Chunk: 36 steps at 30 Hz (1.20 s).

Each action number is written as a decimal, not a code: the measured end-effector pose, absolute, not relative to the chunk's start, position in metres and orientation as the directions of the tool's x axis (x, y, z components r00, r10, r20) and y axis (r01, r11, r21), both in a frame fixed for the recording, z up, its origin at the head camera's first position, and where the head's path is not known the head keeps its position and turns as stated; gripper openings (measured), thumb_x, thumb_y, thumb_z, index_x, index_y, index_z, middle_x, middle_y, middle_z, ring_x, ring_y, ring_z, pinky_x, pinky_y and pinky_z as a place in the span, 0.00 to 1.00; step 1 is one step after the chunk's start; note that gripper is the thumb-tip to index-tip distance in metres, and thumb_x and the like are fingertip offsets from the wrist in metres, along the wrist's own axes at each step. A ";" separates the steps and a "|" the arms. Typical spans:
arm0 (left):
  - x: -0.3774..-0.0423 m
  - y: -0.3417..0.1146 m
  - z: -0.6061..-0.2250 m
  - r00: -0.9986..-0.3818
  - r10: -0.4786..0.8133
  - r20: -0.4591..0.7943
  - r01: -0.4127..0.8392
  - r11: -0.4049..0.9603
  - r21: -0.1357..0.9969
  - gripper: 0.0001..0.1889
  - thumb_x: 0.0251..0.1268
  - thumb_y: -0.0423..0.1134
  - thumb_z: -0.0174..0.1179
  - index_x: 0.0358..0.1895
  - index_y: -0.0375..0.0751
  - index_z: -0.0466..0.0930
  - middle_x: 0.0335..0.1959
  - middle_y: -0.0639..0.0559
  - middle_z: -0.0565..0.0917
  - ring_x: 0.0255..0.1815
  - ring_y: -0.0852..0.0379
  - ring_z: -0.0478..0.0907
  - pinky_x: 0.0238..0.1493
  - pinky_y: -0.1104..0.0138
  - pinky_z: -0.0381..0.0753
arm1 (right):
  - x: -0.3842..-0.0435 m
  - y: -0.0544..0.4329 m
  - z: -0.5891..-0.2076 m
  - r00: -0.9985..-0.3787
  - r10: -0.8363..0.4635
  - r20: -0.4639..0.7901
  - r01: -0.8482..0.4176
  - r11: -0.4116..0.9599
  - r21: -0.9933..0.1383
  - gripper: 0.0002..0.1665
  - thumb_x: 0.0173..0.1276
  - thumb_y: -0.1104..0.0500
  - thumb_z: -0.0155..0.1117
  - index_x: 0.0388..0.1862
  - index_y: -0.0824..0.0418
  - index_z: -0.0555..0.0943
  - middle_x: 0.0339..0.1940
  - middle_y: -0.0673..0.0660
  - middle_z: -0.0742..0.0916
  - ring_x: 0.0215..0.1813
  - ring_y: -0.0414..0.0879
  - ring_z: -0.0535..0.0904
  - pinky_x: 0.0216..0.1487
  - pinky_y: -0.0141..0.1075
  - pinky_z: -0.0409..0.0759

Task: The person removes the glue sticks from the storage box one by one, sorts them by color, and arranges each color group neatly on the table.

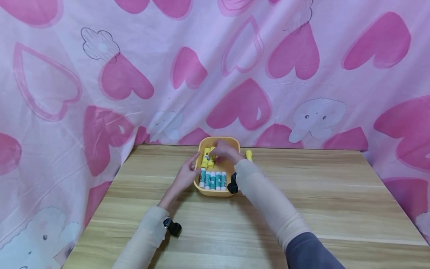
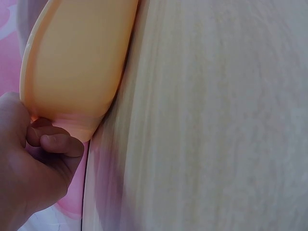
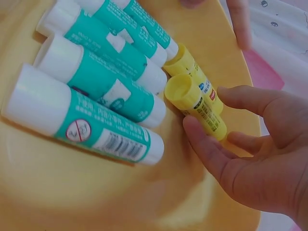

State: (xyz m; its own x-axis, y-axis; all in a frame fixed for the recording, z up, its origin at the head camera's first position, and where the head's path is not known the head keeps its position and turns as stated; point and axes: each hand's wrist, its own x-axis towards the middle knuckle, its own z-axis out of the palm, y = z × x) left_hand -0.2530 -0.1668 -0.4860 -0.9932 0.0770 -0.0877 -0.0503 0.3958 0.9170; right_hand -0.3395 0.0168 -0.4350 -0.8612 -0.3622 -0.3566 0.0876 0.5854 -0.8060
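Note:
A yellow plastic tray [image 1: 229,192] holds a row of teal glue sticks with white caps [image 1: 213,181] along its near end. Two yellow glue sticks lie beyond them, side by side at the left wall. My left hand [image 1: 184,173] grips the tray's left rim, its fingers curled at the outer wall in the left wrist view. Inside the tray, my right hand [image 1: 225,150] pinches the nearer yellow glue stick [image 3: 196,103], with fingertips on both sides of it. The other yellow glue stick [image 3: 183,62] lies right alongside.
Another yellow glue stick [image 1: 249,155] stands on the wooden table [image 1: 319,194], just right of the tray. Behind the table's back edge hangs a pink curtain [image 1: 208,101] with hearts. Both wrists wear small black cameras.

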 end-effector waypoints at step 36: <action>-0.249 -0.165 -0.482 -0.993 0.074 -0.090 -0.057 0.369 0.928 0.41 0.60 0.30 0.57 0.77 0.60 0.59 0.36 0.40 0.85 0.22 0.59 0.71 0.22 0.71 0.72 | -0.333 0.019 -0.449 -0.846 -0.371 -0.382 0.179 0.477 -0.861 0.45 0.62 0.68 0.69 0.74 0.65 0.59 0.55 0.66 0.80 0.42 0.55 0.86 0.48 0.43 0.86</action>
State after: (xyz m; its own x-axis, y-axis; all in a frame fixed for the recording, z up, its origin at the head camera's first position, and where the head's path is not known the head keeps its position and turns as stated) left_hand -0.2490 -0.1652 -0.4825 -0.9931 0.0743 -0.0904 -0.0568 0.3691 0.9277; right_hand -0.3335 0.0190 -0.4485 -0.8464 -0.3714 -0.3817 0.1789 0.4767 -0.8607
